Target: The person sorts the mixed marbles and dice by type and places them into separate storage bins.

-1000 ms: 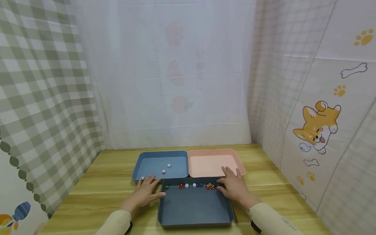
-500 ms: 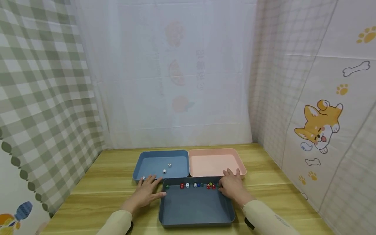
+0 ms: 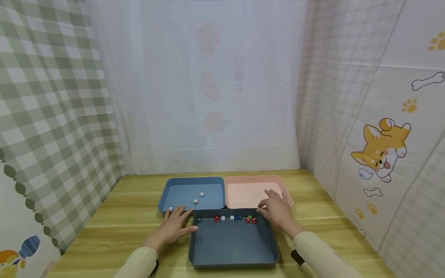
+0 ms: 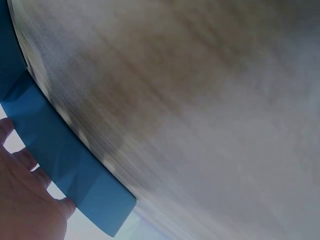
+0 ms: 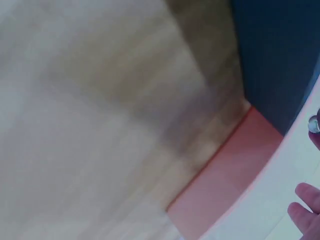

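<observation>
At the right hand (image 3: 278, 212), thumb and finger are together in a pinching grip on a small pale shiny piece (image 5: 313, 124), seen only at the edge of the right wrist view; its exact kind is too cut off to tell. That hand is over the place where the pink tray (image 3: 243, 191) meets the far right corner of the dark tray (image 3: 236, 247). The left hand's (image 3: 172, 227) fingers are spread apart, reaching over the near rim of the blue tray (image 3: 180, 189), its thumb by the dark tray's left rim. Along the dark tray's far wall lie a green die (image 3: 199, 220) at the left, a red die (image 3: 216, 219), two white dice (image 3: 223, 218), a blue die (image 3: 236, 218), and a cluster of red and yellow-green dice (image 3: 254, 220) near the right hand. Three small white cubes (image 3: 196, 201) sit in the blue tray. All three trays stand on a wood-patterned worktop (image 3: 118, 216), with a white curtain (image 3: 156, 96) behind, green checked cloth (image 3: 52, 77) left and dog-print cloth (image 3: 382, 150) right.
</observation>
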A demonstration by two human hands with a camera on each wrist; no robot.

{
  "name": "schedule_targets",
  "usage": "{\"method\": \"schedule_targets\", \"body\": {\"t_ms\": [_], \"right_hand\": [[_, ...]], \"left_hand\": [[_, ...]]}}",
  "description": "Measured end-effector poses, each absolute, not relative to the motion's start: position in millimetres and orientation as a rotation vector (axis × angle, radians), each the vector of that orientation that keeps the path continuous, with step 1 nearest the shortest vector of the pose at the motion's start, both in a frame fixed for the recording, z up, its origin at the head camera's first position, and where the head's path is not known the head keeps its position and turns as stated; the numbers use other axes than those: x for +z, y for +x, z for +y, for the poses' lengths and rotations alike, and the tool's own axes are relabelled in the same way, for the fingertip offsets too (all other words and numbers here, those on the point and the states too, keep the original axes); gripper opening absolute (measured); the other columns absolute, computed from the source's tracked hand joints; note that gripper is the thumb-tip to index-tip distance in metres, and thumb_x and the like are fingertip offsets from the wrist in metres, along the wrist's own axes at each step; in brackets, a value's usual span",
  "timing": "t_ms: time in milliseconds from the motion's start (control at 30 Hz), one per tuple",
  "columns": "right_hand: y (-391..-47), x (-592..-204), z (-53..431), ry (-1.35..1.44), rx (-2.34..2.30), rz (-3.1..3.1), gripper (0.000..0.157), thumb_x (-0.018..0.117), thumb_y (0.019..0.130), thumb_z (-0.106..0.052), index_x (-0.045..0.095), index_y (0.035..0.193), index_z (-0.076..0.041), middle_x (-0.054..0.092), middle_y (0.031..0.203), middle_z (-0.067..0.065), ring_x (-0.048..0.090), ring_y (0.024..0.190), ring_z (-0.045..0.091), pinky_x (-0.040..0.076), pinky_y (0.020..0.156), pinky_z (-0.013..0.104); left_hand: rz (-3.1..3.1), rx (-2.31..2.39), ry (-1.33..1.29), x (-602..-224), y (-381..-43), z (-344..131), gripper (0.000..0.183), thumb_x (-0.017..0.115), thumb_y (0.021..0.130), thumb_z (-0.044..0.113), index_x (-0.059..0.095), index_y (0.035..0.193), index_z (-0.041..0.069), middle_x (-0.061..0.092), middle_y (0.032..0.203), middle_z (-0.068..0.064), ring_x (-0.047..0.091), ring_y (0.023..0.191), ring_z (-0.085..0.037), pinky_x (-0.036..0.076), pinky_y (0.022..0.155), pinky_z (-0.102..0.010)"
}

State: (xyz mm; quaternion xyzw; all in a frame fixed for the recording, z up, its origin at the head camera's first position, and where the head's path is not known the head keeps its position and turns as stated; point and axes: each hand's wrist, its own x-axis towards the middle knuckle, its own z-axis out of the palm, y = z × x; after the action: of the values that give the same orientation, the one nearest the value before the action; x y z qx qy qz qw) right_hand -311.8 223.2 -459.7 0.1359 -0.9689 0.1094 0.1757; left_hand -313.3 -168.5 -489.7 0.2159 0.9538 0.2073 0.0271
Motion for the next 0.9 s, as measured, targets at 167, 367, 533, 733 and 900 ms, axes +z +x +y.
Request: {"method": "schedule_targets", "body": {"t_ms": [167,367,533,733,900], "right_hand": [[-326.8,-448.1,232.0,0.231,0.429,-2.734,0.01,0.076,0.087,-0.025,0.08,0.089,-0.015,0.059,0.132,0.024,0.044,0.132,0.044,0.016,0.106,0.074],[-340.2,-447.2,246.0,0.112,0.502,-2.757,0.016,0.072,0.091,-0.024,0.08,0.095,-0.011,0.061,0.129,0.025,0.049,0.127,0.046,0.016,0.103,0.077],[-347.4,-452.4,252.6,0.048,0.507,-2.813,0.018,0.071,0.092,-0.024,0.08,0.097,-0.01,0.06,0.13,0.027,0.051,0.124,0.047,0.017,0.101,0.078],[-361.9,-457.6,249.9,0.041,0.524,-2.801,0.019,0.071,0.092,-0.025,0.08,0.099,-0.01,0.063,0.123,0.025,0.057,0.112,0.046,0.02,0.099,0.077],[-373.9,-458.8,243.7,0.062,0.577,-2.812,0.02,0.069,0.094,-0.025,0.079,0.103,-0.01,0.063,0.125,0.022,0.053,0.12,0.043,0.02,0.101,0.076]], "left_hand": [[2.946,0.599,0.659,-488.0,-313.7,-167.2,0.082,0.058,0.091,0.063,0.042,0.152,0.011,0.033,0.156,-0.022,0.022,0.145,-0.045,0.006,0.113,-0.068],[2.951,0.538,0.639,-488.6,-314.4,-165.3,0.081,0.058,0.09,0.064,0.042,0.152,0.014,0.035,0.155,-0.021,0.024,0.145,-0.044,0.009,0.112,-0.069],[2.936,0.525,0.629,-486.8,-314.9,-165.2,0.083,0.056,0.09,0.066,0.041,0.153,0.015,0.033,0.156,-0.02,0.023,0.145,-0.043,0.008,0.112,-0.069],[2.942,0.513,0.628,-483.3,-316.6,-166.0,0.083,0.054,0.09,0.067,0.04,0.154,0.015,0.032,0.157,-0.019,0.022,0.146,-0.043,0.007,0.113,-0.068],[2.933,0.516,0.639,-482.4,-315.5,-167.3,0.084,0.054,0.091,0.067,0.039,0.154,0.014,0.031,0.157,-0.02,0.021,0.146,-0.044,0.006,0.113,-0.068]]}}
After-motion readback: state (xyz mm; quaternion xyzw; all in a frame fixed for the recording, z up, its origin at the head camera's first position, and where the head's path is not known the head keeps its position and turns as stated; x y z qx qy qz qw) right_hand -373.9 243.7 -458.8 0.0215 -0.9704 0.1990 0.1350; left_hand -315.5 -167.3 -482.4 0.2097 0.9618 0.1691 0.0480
